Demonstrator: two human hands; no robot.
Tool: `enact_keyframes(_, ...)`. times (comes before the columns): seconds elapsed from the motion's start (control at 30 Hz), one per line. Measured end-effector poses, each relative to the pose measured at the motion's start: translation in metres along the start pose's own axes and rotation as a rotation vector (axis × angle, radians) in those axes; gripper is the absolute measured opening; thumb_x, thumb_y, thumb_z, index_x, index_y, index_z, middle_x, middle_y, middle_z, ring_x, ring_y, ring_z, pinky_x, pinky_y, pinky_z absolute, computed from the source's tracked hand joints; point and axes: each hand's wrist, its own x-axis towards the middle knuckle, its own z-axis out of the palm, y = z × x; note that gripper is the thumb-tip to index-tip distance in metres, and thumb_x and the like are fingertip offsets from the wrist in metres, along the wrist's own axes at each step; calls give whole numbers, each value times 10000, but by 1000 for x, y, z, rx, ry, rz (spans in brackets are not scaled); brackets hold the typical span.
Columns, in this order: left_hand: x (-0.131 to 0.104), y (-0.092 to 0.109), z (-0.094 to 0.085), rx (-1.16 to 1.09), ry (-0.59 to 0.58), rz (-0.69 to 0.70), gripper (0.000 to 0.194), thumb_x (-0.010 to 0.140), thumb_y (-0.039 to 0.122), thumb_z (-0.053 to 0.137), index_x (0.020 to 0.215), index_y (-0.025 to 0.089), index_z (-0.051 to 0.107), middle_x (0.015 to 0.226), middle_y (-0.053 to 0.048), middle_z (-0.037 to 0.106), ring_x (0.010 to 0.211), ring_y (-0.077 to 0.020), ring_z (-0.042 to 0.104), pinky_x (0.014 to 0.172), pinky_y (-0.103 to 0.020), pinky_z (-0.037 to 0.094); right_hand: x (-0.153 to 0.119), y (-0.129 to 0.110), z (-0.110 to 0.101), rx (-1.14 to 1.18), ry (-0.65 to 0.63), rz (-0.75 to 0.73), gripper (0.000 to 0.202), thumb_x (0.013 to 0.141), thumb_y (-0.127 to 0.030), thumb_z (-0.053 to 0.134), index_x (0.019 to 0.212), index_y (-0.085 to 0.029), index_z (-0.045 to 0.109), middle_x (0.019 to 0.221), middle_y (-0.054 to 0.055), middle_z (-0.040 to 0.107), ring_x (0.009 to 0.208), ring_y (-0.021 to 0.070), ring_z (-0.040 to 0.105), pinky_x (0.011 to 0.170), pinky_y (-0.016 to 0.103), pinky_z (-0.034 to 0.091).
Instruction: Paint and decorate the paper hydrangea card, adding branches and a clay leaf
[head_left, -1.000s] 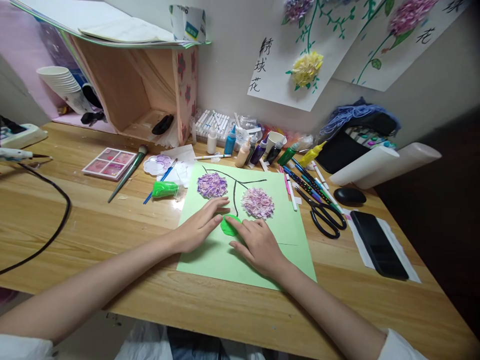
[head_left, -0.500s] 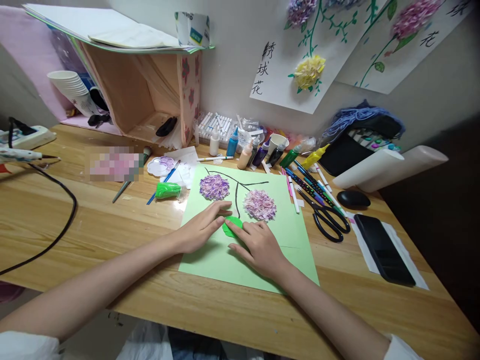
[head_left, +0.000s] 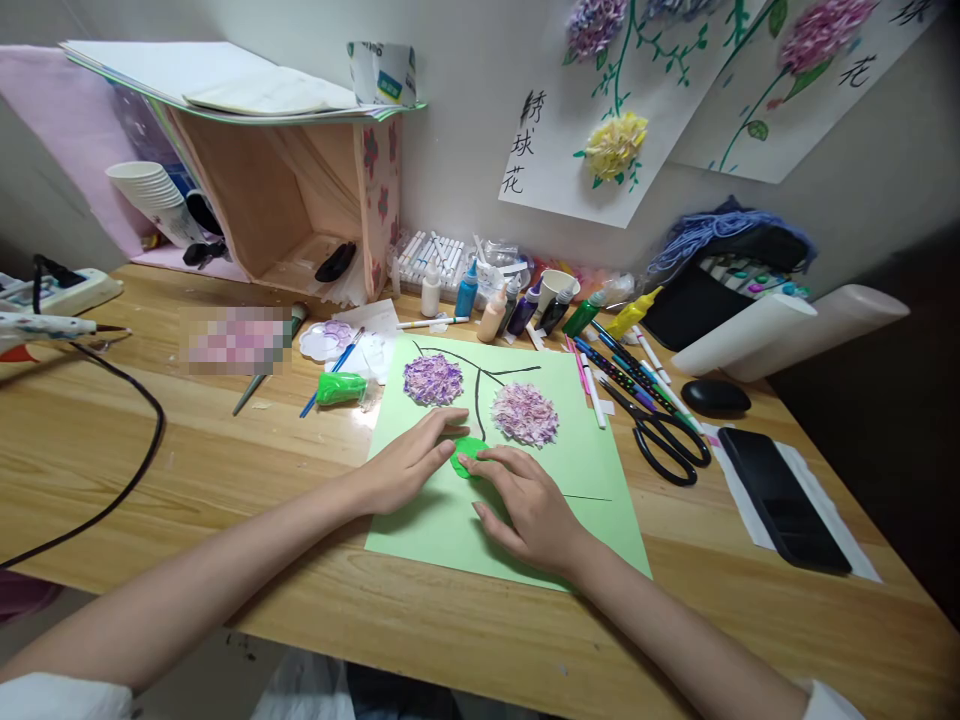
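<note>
A flat bright green clay piece (head_left: 463, 466) lies on a light green sheet of paper (head_left: 435, 535), just below a drawn black stem. The fingers of my right hand (head_left: 529, 505) are spread, with the index fingertip pressing on the clay. My left hand (head_left: 409, 462) rests at the clay's left side, fingers stretched out, the fingertips by its upper edge. Higher on the sheet are a purple textured flower (head_left: 433, 378) and a pinkish-lilac one (head_left: 525, 413), with black branch lines between them. Neither hand holds anything.
Black-handled scissors (head_left: 666, 440) and several pens lie right of the sheet, with a phone (head_left: 784, 500) beyond. Paint bottles (head_left: 491, 315) stand behind it. A packet of green clay (head_left: 341, 388) and a brush (head_left: 334, 370) are at left. A cabled tool (head_left: 52, 328) sits far left.
My right index finger has drawn back from the clay's upper left toward its middle and is more bent. The left hand stays beside the clay. The whole view has shifted slightly.
</note>
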Motion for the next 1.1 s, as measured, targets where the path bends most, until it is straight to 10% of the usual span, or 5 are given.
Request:
enact_keyframes(0.37, 0, -3, 0, -7, -3, 13, 523, 949, 518, 269, 1362, 201, 323, 1373, -136, 418, 1267, -235, 450, 1062, -410, 337, 1, 1, 2, -1, -72, -17, 446, 848, -179, 445, 1293, -146, 444, 1227, 118, 610, 1233, 229, 491, 1074, 498, 377)
enact_keyframes(1.1, 1, -1, -2, -1, -3, -3, 544, 942, 543, 257, 1345, 189, 346, 1367, -152, 429, 1254, -241, 472, 1056, -415, 339, -1, 0, 0, -58, 140, -92, 364, 815, -62, 459, 1153, -174, 530, 844, 28, 720, 993, 212, 644, 966, 446, 465)
